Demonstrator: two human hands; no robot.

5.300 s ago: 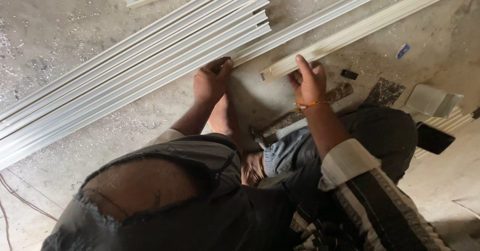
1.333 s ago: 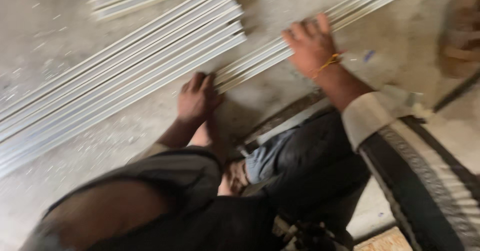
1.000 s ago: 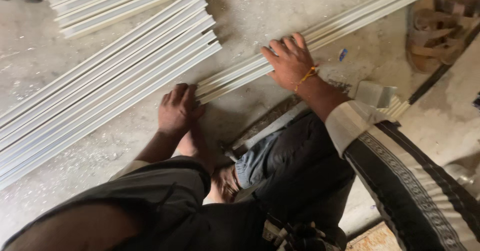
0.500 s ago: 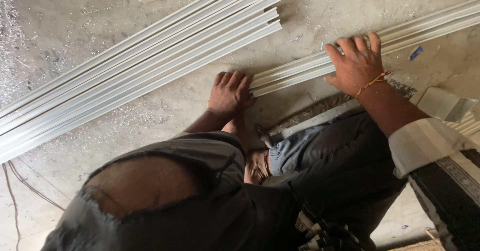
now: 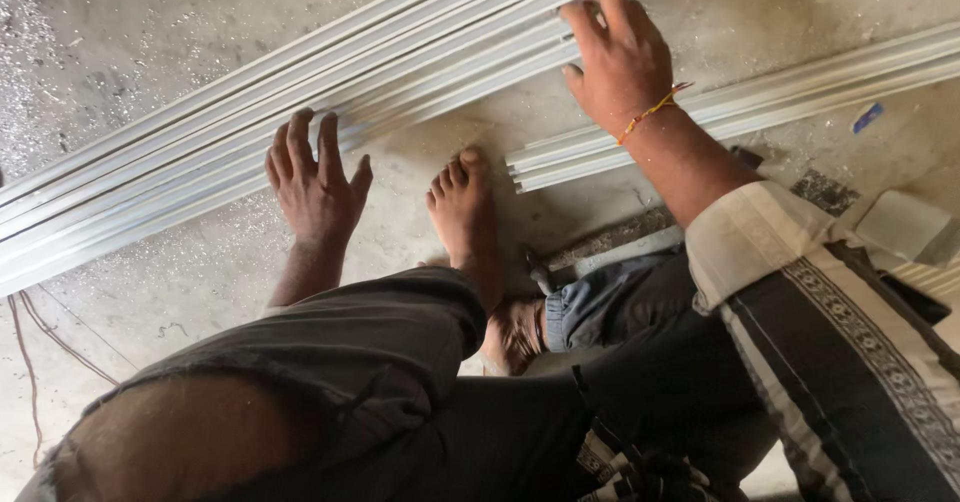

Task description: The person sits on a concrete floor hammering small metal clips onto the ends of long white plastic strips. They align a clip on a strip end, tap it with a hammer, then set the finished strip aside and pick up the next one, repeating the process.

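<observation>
Here the left hand (image 5: 315, 177) lay flat with its fingers spread, the fingertips pressing on the near edge of the big stack of long pale strips (image 5: 300, 122) that ran slantwise across the concrete floor (image 5: 130, 22). The right hand (image 5: 620, 57) was cupped over the end of that same stack, fingers curled down on the strip ends and thumb at the near side; nothing was pinched between them. Just below its wrist, which wore an orange thread (image 5: 650, 112), lay a second, smaller bundle of strips (image 5: 800, 92). Between the two hands, a bare foot (image 5: 465, 212) rested on the floor.
</observation>
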